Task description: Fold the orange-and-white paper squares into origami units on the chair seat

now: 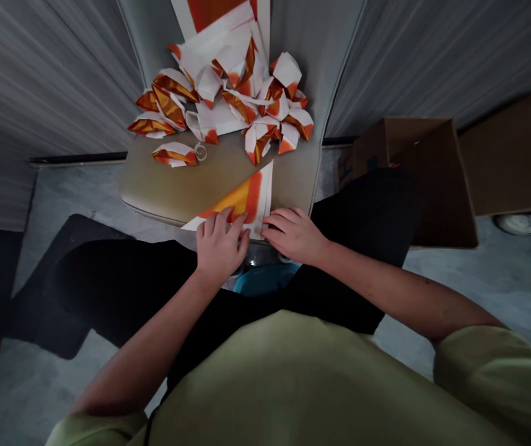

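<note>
now the paper (251,197) seems mid-fold: left hand (220,244) fingers spread, right hand (297,236) at its edge, can't tell if pinching; it likely needs pressing.

The paper (250,199) is a 3-cornered pc., white at the edges w/ an orange band & yellow inside. It lies at the seat's (163,186) near edge, w/ 1 tip pointing to the far end.

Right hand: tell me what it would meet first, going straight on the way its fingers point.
Sliding over the paper, the right hand would probably meet the left hand first, around its thumb; exact heights are hard to judge.
</note>
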